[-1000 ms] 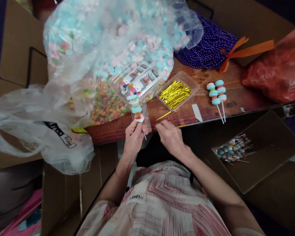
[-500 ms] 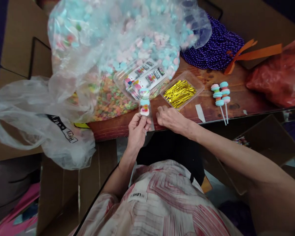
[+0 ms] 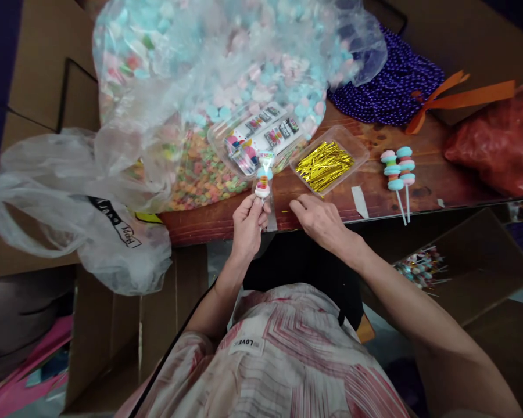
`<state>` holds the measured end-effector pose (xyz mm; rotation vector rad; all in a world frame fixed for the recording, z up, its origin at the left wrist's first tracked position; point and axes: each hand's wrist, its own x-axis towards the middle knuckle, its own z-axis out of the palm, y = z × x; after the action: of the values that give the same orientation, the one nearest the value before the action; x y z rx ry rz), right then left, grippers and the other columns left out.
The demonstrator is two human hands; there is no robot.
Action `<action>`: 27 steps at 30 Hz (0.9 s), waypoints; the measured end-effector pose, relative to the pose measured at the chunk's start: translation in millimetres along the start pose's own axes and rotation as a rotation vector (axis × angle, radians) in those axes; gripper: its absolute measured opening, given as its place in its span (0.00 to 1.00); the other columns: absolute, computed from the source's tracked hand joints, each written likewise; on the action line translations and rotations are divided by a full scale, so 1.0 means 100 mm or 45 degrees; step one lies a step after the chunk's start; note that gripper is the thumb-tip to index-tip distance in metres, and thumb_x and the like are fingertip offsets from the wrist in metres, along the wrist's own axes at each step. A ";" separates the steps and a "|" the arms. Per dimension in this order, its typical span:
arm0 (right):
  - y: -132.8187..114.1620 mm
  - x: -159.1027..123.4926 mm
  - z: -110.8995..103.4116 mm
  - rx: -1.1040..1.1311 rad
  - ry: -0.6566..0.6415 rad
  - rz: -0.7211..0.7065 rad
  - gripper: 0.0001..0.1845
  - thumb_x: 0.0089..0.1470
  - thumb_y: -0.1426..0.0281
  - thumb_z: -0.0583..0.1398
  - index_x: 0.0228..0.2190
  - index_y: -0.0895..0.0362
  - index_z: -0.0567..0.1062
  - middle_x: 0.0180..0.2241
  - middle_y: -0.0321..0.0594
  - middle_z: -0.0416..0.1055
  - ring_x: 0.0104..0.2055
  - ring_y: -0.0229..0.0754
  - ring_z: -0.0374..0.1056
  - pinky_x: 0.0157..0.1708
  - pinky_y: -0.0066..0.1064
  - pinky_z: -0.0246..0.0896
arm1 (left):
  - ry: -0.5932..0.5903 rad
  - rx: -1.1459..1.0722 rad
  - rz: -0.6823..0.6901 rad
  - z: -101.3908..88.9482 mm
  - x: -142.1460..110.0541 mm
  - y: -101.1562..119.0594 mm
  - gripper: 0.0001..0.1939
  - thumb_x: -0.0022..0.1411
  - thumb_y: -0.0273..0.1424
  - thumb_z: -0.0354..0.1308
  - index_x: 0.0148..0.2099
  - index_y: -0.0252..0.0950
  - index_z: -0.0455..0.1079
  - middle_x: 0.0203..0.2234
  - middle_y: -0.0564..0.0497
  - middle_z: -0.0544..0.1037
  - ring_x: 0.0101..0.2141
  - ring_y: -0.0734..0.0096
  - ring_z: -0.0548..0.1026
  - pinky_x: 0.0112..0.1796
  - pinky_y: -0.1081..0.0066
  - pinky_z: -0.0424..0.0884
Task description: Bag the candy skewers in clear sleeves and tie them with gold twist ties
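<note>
My left hand (image 3: 248, 223) is closed round the stick of a candy skewer (image 3: 263, 178) wrapped in a clear sleeve, held upright over the table's front edge. My right hand (image 3: 318, 215) rests on the wooden table (image 3: 422, 186) just right of it, fingers curled and pinched on something I cannot make out, close to the clear tray of gold twist ties (image 3: 326, 162). Two unwrapped candy skewers (image 3: 398, 171) lie on the table further right. A clear packet of printed sleeves (image 3: 261, 133) lies behind the held skewer.
A big clear bag of pastel and coloured candy rings (image 3: 209, 87) fills the table's left and back. Purple beads (image 3: 387, 81) with an orange ribbon and a red bag (image 3: 497, 139) lie at the back right. A cardboard box holding finished skewers (image 3: 418, 270) sits lower right.
My right hand reached forward from the table edge towards the twist tie tray and has drawn back slightly. The left hand has kept the wrapped skewer raised, shifting slightly right.
</note>
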<state>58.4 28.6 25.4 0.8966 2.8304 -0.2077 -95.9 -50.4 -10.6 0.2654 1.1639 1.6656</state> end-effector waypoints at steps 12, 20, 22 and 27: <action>-0.15 0.26 -0.17 -0.217 -0.160 -0.224 0.17 0.66 0.85 0.43 0.45 0.64 0.69 0.41 0.60 0.76 0.40 0.53 0.74 0.30 0.35 0.51 | 0.012 -0.003 -0.015 -0.01 -0.01 -0.02 0.10 0.63 0.33 0.70 0.34 0.35 0.74 0.22 0.58 0.71 0.17 0.87 0.55 0.18 0.83 0.54; 0.08 0.15 -0.04 0.332 0.083 -0.039 0.15 0.60 0.83 0.49 0.47 0.63 0.67 0.40 0.51 0.74 0.38 0.48 0.70 0.36 0.35 0.56 | -0.049 0.010 0.049 -0.04 0.00 -0.05 0.10 0.62 0.35 0.70 0.36 0.35 0.74 0.23 0.57 0.72 0.18 0.87 0.55 0.19 0.83 0.52; 0.08 0.12 -0.04 0.380 0.115 -0.033 0.14 0.61 0.82 0.50 0.46 0.62 0.68 0.42 0.51 0.74 0.41 0.48 0.70 0.39 0.35 0.58 | -0.036 0.030 0.067 -0.04 0.00 -0.06 0.11 0.62 0.35 0.70 0.36 0.35 0.73 0.23 0.57 0.72 0.18 0.86 0.55 0.18 0.82 0.52; -0.05 0.07 -0.13 0.053 -0.066 -0.027 0.15 0.64 0.83 0.50 0.43 0.61 0.73 0.42 0.55 0.75 0.43 0.52 0.71 0.36 0.36 0.54 | -0.038 0.064 0.087 -0.04 0.01 -0.07 0.11 0.63 0.36 0.69 0.35 0.36 0.72 0.23 0.57 0.71 0.18 0.86 0.54 0.18 0.82 0.51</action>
<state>48.2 31.2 37.5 0.8568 2.7983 -0.2896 -94.0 -51.8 -18.6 0.3642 1.1874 1.6878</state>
